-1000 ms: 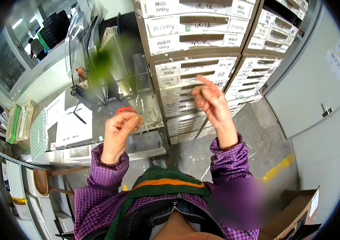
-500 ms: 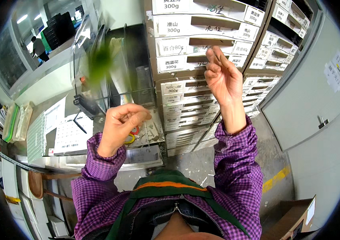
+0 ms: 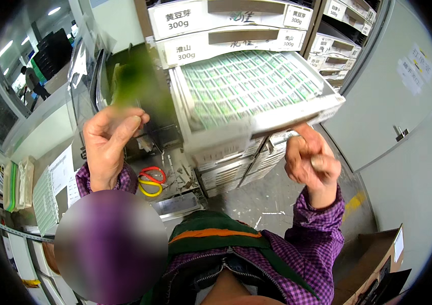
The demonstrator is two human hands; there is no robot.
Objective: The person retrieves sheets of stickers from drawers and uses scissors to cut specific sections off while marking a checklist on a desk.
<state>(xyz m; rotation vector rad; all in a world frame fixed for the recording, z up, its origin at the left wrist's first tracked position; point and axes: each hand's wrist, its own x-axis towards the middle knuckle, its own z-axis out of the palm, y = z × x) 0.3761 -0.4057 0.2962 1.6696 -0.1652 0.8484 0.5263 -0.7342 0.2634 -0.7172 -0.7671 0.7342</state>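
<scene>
A white drawer (image 3: 272, 119) is pulled out of the tall cabinet, tilted in view. Inside lie sheets of small green-and-white labels (image 3: 251, 86) in rows. My right hand (image 3: 313, 160) is at the drawer's front edge, index finger hooked under it and the other fingers curled. To the left, my left hand (image 3: 112, 142) is raised above the desk with thumb and fingers pinched together. What they hold, if anything, I cannot make out. A blurred green patch (image 3: 137, 79) appears just above those fingertips. Scissors (image 3: 152, 181) with red and yellow handles lie on the desk.
More labelled white drawers (image 3: 231, 20) are stacked above, with further stacks behind. A grey door (image 3: 378, 117) is on the right. Papers (image 3: 63, 168) and upright folders (image 3: 15, 185) occupy the left desk. A cardboard box (image 3: 371, 259) stands at lower right. Beyond the window is another person (image 3: 34, 82).
The drawer has come out toward me, showing its label sheets. My right hand has moved down and right with it. My left hand has shifted up and left, away from the scissors.
</scene>
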